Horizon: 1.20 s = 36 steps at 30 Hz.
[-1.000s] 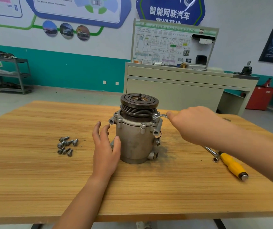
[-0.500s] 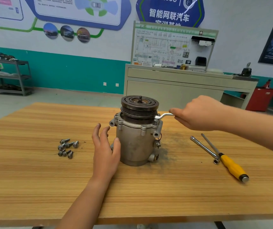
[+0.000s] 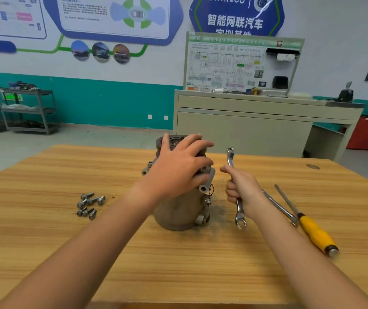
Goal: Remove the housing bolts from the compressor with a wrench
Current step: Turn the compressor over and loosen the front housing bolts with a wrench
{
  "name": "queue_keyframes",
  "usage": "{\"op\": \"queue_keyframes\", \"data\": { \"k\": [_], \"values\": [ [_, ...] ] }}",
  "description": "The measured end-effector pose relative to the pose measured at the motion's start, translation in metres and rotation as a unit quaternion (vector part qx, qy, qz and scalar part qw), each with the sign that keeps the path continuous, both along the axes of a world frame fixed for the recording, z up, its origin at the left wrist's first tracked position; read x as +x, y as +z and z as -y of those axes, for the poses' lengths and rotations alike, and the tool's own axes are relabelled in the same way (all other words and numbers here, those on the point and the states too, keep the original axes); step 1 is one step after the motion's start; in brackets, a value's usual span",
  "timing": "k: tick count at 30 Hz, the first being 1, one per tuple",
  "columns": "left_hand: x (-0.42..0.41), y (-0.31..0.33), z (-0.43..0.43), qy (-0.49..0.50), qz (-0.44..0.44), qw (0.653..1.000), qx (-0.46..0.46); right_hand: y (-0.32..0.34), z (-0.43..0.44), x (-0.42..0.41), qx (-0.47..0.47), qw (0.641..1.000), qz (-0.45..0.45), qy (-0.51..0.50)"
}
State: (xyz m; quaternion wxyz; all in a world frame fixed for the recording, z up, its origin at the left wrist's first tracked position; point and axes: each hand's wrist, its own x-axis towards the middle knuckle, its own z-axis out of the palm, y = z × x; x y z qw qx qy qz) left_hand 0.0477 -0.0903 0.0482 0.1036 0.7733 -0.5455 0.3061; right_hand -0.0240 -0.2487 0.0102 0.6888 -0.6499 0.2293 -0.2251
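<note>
The grey compressor (image 3: 176, 210) stands upright in the middle of the wooden table (image 3: 45, 241), its dark pulley on top. My left hand (image 3: 178, 166) lies over the top and right flange of the compressor with fingers spread, hiding most of the pulley. My right hand (image 3: 243, 190) grips a double-ended ring wrench (image 3: 239, 216) by its middle, held upright just right of the compressor and clear of it. Several removed bolts (image 3: 89, 205) lie in a loose group on the table to the left.
A yellow-handled screwdriver (image 3: 314, 235) and a metal socket bar (image 3: 278, 207) lie on the table to the right of my right hand. A beige training bench (image 3: 256, 121) stands behind the table, a metal shelf rack (image 3: 27, 110) at the far left.
My right hand has pulled the wrench off the flange bolt and turned it upright beside the compressor. My left hand has moved from the compressor's left side up over its top.
</note>
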Motion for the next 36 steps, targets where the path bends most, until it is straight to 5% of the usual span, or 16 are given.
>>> {"op": "queue_keyframes", "data": {
  "k": [3, 6, 9, 12, 15, 21, 30, 36],
  "values": [
    [0.008, 0.005, 0.011, 0.022, 0.007, 0.997, 0.078, -0.004, -0.005, 0.008, -0.011, 0.999, 0.004, 0.034],
    [0.006, 0.011, 0.011, -0.004, -0.025, 0.999, 0.048, -0.008, -0.007, 0.011, -0.003, 0.998, 0.018, 0.052],
    [0.002, 0.025, 0.008, -0.044, -0.079, 0.993, -0.082, -0.009, -0.005, 0.011, 0.021, 0.997, 0.023, 0.072],
    [0.003, 0.039, -0.012, -0.078, -0.077, 0.951, -0.289, -0.01, -0.003, 0.012, 0.031, 0.995, 0.023, 0.087],
    [0.018, 0.021, -0.064, -0.011, -0.107, 0.922, -0.372, -0.014, -0.003, 0.012, 0.025, 0.996, 0.029, 0.082],
    [0.054, -0.087, -0.178, 0.274, -0.352, 0.844, -0.299, -0.017, -0.005, 0.013, 0.02, 0.997, 0.036, 0.07],
    [0.084, -0.122, -0.193, 0.349, -0.305, 0.873, -0.151, -0.018, -0.014, 0.01, 0.023, 0.998, 0.032, 0.054],
    [0.091, -0.129, -0.187, 0.365, -0.306, 0.867, -0.146, -0.016, -0.024, 0.006, 0.019, 0.999, 0.027, 0.025]
  ]
}}
